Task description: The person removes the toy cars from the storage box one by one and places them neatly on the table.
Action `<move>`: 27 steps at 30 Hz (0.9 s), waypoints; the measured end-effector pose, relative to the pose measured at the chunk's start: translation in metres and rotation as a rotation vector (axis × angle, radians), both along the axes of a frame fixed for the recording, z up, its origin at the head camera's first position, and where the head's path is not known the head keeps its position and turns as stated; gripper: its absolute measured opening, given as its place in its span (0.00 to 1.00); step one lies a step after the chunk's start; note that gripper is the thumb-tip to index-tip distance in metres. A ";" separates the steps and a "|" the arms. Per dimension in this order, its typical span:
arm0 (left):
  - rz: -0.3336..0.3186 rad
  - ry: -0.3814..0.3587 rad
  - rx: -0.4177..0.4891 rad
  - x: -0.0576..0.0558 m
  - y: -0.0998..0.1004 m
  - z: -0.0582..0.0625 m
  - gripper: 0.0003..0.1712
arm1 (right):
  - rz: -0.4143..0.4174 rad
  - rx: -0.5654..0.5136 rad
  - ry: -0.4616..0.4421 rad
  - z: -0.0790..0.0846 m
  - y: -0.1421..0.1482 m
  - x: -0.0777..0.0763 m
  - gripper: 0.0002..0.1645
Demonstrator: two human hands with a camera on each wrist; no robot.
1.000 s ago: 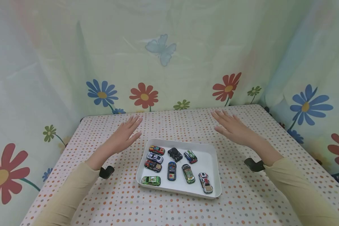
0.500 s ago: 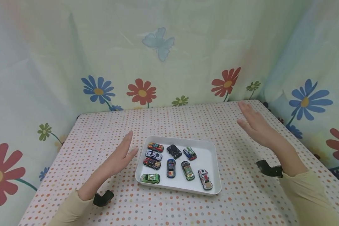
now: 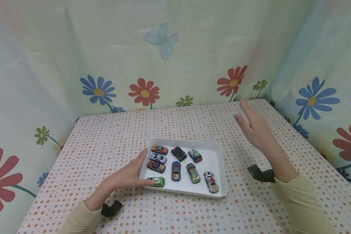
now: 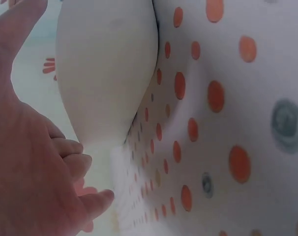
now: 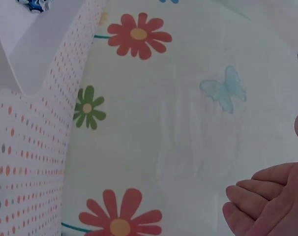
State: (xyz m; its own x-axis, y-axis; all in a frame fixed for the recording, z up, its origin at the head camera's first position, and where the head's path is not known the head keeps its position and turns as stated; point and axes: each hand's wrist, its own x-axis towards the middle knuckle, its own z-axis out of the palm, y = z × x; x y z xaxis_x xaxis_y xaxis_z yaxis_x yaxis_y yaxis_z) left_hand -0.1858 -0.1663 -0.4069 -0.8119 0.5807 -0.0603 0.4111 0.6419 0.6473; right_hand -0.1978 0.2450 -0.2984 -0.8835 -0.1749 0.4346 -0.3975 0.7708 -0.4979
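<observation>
A white rectangular tray [image 3: 215, 160] with several small toy cars lies on the table. At its left end is my left hand [image 3: 125, 175]. The thumb reaches over the rim and overlaps the green toy car [image 3: 159, 182] in the front left corner; the fingers extend along the tray's left side. In the left wrist view the left hand [image 4: 36, 167] is close beside the tray's outer wall [image 4: 107, 73], fingers slightly bent. My right hand [image 3: 255, 130] is raised to the right of the tray, fingers extended and thumb apart, holding nothing. The right wrist view shows its bent-in fingertips [image 5: 257, 194].
Inside the tray, a red car [image 3: 159, 149], a white car [image 3: 158, 158] and a dark red car [image 3: 156, 166] line the left side. A black car [image 3: 178, 153] and others lie further right. Polka-dot cloth [image 3: 175, 214] covers the table; a flowered curtain [image 3: 105, 48] hangs behind.
My left hand has come down and right to the tray's left end, its thumb now over the green car. The right hand first moved outward, then slightly back left. The cars keep their places.
</observation>
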 end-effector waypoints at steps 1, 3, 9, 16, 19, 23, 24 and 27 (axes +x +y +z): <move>-0.002 0.002 0.003 0.000 0.000 -0.001 0.72 | 0.006 -0.007 0.000 -0.002 -0.005 0.000 0.39; -0.007 0.011 0.012 0.001 0.000 -0.002 0.73 | 0.020 -0.013 0.007 -0.007 -0.013 -0.001 0.37; -0.012 0.025 0.018 0.003 -0.001 -0.003 0.73 | 0.065 -0.019 0.000 -0.027 -0.036 -0.006 0.26; 0.011 0.016 -0.024 0.004 -0.002 -0.006 0.73 | 0.169 0.133 -0.172 -0.046 -0.053 -0.011 0.15; 0.005 0.006 -0.024 0.003 -0.002 -0.007 0.73 | 0.260 0.225 -0.298 -0.050 -0.054 -0.009 0.13; 0.009 0.010 -0.027 0.004 -0.003 -0.006 0.72 | 0.389 0.309 -0.435 -0.055 -0.053 -0.007 0.11; 0.011 0.013 -0.029 0.004 -0.003 -0.006 0.72 | 0.427 0.327 -0.462 -0.056 -0.052 -0.007 0.11; 0.015 0.015 -0.034 0.003 -0.003 -0.006 0.72 | 0.519 0.358 -0.547 -0.060 -0.051 -0.007 0.12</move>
